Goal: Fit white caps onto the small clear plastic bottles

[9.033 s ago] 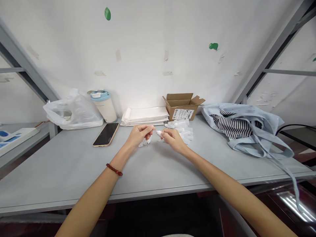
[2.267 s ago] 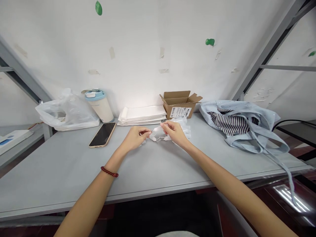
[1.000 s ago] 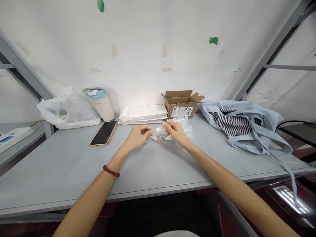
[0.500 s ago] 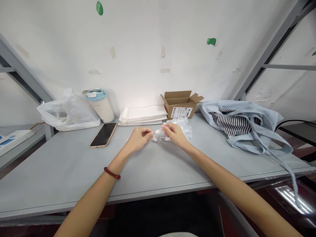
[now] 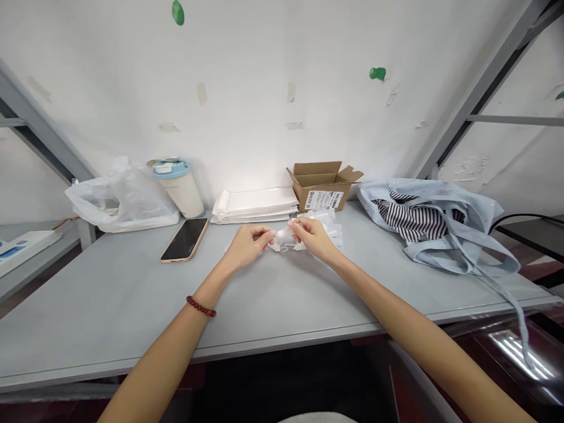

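Observation:
Over the middle of the table, my left hand (image 5: 248,244) and my right hand (image 5: 314,236) face each other. Between their fingertips is a small translucent white plastic bottle (image 5: 283,233). My left thumb and fingers pinch its left end, while my right fingers close round its right end. Small white scraps (image 5: 275,247) lie on the table just below it. Several similar translucent bottles (image 5: 333,230) lie behind and right of my right hand, partly hidden by it.
An open cardboard box (image 5: 324,188) and a stack of white envelopes (image 5: 258,204) stand against the wall. On the left are a phone (image 5: 185,239), a tumbler (image 5: 183,191) and a plastic bag (image 5: 123,202). A light-blue cloth bag (image 5: 478,202) lies right, its strap over the edge.
My fingers have shifted slightly on the bottle, and less of its body shows between my hands now. Both arms stay in nearly the same place.

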`<state>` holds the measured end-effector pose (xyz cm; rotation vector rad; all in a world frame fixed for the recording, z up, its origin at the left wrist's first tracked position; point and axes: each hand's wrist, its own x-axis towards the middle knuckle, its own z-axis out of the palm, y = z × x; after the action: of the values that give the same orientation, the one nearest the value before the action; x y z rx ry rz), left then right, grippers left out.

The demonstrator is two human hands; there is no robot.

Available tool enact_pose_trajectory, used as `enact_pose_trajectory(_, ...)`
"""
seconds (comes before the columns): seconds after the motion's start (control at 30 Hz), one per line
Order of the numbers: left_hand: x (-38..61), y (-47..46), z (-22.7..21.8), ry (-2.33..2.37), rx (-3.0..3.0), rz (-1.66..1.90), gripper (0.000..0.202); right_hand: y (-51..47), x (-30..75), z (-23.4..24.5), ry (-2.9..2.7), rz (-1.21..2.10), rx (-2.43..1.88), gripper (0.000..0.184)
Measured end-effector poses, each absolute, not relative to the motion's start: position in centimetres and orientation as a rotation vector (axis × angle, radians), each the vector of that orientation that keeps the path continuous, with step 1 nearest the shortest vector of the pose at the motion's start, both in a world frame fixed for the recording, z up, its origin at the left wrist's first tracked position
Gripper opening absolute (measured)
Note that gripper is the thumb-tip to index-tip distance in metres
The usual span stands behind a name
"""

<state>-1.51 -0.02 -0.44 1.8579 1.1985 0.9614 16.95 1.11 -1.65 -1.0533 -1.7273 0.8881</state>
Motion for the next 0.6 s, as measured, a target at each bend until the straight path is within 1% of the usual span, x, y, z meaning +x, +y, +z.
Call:
enact_pose_trajectory(0.07,-1.78,0.21,-0.50,1.219,1.849,0.963,0.037,1.12,17.03,-1.52,-1.705,0.890,-1.058,0.039)
enact_pose_trajectory(0.17,-2.19,0.56,-0.64,1.235,1.800,0.962,0.039,1.10,17.06,-1.39,-1.661,0.880,-1.082,0.040)
enact_pose_trajectory(0.6,-1.67,0.17,-0.66,1.191,1.837,0.942,0.030,0.75,16.72,-1.46,-1.677,0.879,-1.112,0.040)
